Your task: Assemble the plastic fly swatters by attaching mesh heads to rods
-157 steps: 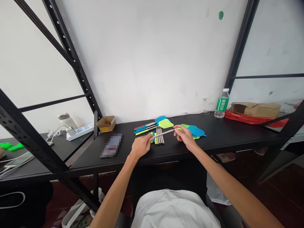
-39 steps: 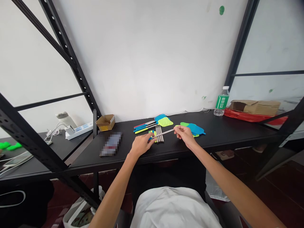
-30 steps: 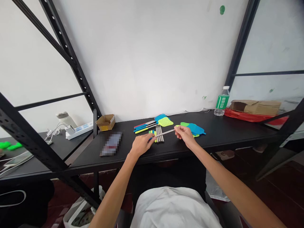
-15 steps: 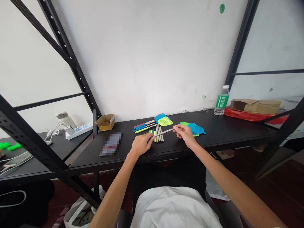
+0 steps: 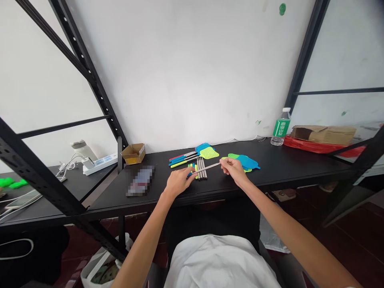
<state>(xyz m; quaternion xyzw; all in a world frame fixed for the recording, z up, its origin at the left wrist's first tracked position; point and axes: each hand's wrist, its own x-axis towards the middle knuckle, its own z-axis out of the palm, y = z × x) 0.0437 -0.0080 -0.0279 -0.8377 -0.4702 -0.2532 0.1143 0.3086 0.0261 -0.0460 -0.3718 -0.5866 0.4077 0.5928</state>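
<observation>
Over the black worktop (image 5: pixel 270 170), the person's left hand (image 5: pixel 178 182) and right hand (image 5: pixel 234 170) are apart, closed on opposite ends of one thin metal fly-swatter shaft (image 5: pixel 205 169). That shaft lies tilted across a row of dark rods (image 5: pixel 202 175). Just left of the row sit short yellow-green and blue handles (image 5: pixel 192 169). Behind it lie assembled swatters (image 5: pixel 209 153); to its right, stacked blue and green swatter heads (image 5: pixel 243 162). Well left stands a cardboard box (image 5: pixel 133 153); well right, a water bottle (image 5: pixel 281 127).
</observation>
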